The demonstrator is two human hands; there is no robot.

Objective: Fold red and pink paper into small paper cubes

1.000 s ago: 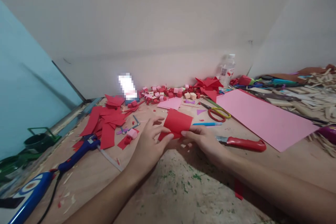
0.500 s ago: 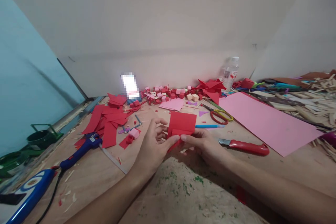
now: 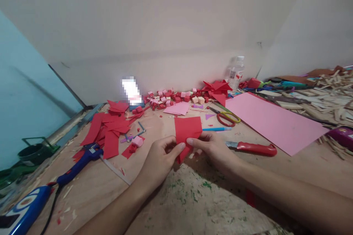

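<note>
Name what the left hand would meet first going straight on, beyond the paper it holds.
Probably the right hand, which faces the left hand across the red paper, though depth is unclear.

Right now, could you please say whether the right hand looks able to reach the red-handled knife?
Probably yes: the red-handled knife lies close beside the right hand, with nothing covering its handle. That hand is pinching the red paper, though, so it would likely have to let go first.
</note>
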